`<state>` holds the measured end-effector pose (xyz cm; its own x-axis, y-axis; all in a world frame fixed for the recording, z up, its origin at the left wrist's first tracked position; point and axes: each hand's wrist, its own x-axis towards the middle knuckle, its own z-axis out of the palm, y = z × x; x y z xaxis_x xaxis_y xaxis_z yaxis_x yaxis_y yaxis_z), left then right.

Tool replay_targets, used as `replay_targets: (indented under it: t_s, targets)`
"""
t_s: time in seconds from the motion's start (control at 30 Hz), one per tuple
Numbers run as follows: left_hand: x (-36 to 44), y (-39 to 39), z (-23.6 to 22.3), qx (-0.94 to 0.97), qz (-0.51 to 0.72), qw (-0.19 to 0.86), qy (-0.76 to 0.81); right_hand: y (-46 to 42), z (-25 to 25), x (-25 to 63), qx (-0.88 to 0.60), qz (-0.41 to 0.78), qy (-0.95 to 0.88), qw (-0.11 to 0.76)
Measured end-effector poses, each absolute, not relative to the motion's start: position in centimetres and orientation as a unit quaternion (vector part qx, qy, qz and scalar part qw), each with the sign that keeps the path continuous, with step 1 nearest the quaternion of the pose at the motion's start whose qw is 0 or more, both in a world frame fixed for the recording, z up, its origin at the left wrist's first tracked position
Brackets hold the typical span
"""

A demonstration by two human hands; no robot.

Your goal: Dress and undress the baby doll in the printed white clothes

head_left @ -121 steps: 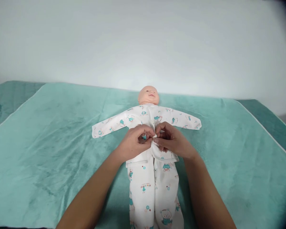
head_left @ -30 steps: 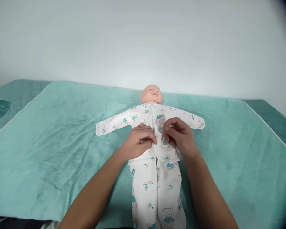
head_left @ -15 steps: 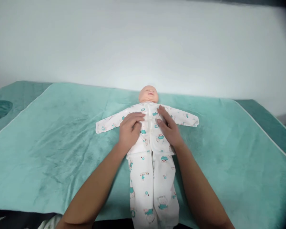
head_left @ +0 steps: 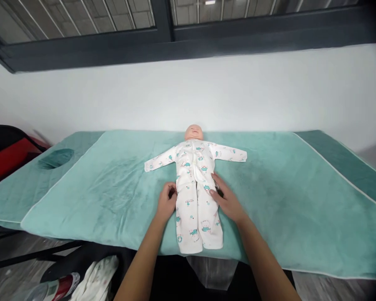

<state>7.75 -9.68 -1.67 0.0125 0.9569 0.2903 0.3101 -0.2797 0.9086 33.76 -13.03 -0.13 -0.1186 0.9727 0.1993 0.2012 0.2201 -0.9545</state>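
A baby doll [head_left: 194, 132] lies on its back in a white printed jacket [head_left: 186, 161] with both sleeves stretched out sideways. White trousers [head_left: 189, 217] in the same print cover its legs, and the jacket hem overlaps their waist. At the hip on the left of the view, my left hand [head_left: 167, 203] is curled, its fingertips and thumb closed at the side edge of the trousers. My right hand [head_left: 230, 201] rests against the opposite hip with index finger and thumb apart, touching the clothing. The undersides of both hands are hidden.
A green padded bed [head_left: 285, 209] lies under the doll, with a face hole [head_left: 56, 159] at its left end. Behind it are a white wall [head_left: 188, 96] and a dark window frame [head_left: 113, 48]. Below the front edge lie a crumpled printed cloth [head_left: 97, 280] and a bottle [head_left: 58, 288].
Both hands have moved from the jacket's chest down to the sides of the hips. The view has shifted, so the window, the bed's front edge and the trouser ends now show.
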Motion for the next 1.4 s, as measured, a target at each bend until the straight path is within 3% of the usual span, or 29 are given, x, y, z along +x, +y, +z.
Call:
replay_targets:
  t_s: [0.13,0.33,0.8,1.03,1.17,1.4]
  targets:
    - [7.9,-11.0,-1.8,0.63,0.533,0.272,0.495,-13.9,-1.2,33.6,-0.493,0.417,-0.558,0.521]
    - [8.3,-10.3,-1.0,0.656,0.542,0.183,0.492,-12.5,-0.4,32.6,-0.555,0.292,-0.588,0.511]
    - [7.6,-11.0,-1.4,0.616,0.549,0.161,0.542,-14.1,-0.2,32.6,-0.614,0.18,-0.578,0.507]
    - [8.1,-11.0,-1.4,0.701,0.511,0.09,0.489,-14.3,0.4,32.0,-0.527,0.041,-0.681,0.507]
    - [8.0,-10.7,-1.9,0.713,0.503,0.119,0.474,-14.2,0.5,32.0,-0.52,0.082,-0.684,0.505]
    - [7.8,-10.4,-1.8,0.681,0.469,0.207,0.523,-14.3,0.5,32.6,-0.545,0.271,-0.602,0.517]
